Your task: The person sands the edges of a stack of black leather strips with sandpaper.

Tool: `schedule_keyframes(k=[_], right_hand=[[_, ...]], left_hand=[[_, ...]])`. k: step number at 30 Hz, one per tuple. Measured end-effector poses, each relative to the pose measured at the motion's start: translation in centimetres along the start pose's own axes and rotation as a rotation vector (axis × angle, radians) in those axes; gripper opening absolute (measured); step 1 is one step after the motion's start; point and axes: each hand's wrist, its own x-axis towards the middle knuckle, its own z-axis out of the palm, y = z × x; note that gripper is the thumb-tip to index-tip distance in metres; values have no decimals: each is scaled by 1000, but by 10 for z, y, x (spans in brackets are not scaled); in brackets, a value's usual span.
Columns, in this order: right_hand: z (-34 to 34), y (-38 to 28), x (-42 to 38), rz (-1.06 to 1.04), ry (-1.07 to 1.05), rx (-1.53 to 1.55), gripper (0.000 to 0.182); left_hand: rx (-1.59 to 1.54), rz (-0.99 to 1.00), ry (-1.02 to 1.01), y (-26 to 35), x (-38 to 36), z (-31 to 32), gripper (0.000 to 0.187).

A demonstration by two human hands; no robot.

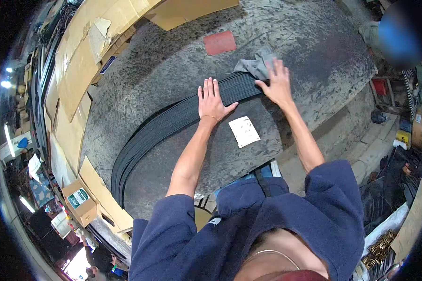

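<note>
A long bundle of thin black strips (169, 121) curves across the dark table, from the left front edge up to the middle. My left hand (213, 102) lies flat over the bundle, fingers pointing away from me and thumb spread to the right. At the bundle's right end is a crumpled grey cloth (254, 64). My right hand (277, 85) is beside that end, fingers spread, with its fingertips overlapping the cloth's right side. Just in front of the bundle, between my forearms, lies a white printed card (244, 131).
Farther back on the worn table (314, 56) lies a red sheet (220, 43). Cardboard (75, 70) lines its left and far edges, and an open carton (79, 202) stands at the lower left. Brass-coloured parts (381, 247) are piled at the lower right.
</note>
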Motion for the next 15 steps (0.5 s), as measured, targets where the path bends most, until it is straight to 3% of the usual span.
schedule_keyframes(k=[3, 5, 7, 8, 12, 13, 15], right_hand=[[40, -16, 2, -159, -30, 62, 46], [54, -37, -4, -148, 5, 407, 42], [49, -62, -17, -192, -58, 552, 37], [38, -70, -25, -142, -98, 518, 32], [-35, -55, -40, 382, 138, 458, 21], [-57, -38, -47, 574, 45, 354, 22], [-65, 13, -72, 582, 123, 179, 30]], left_hand=[[2, 5, 40, -1, 0, 6, 122], [-9, -4, 37, -2, 0, 7, 122], [24, 13, 20, -1, -2, 3, 120], [-68, 15, 48, -3, -2, 4, 115], [-89, 32, 111, -7, -1, 10, 121], [-92, 36, 115, -4, 4, 5, 121], [-118, 134, -39, 6, 19, -15, 122]])
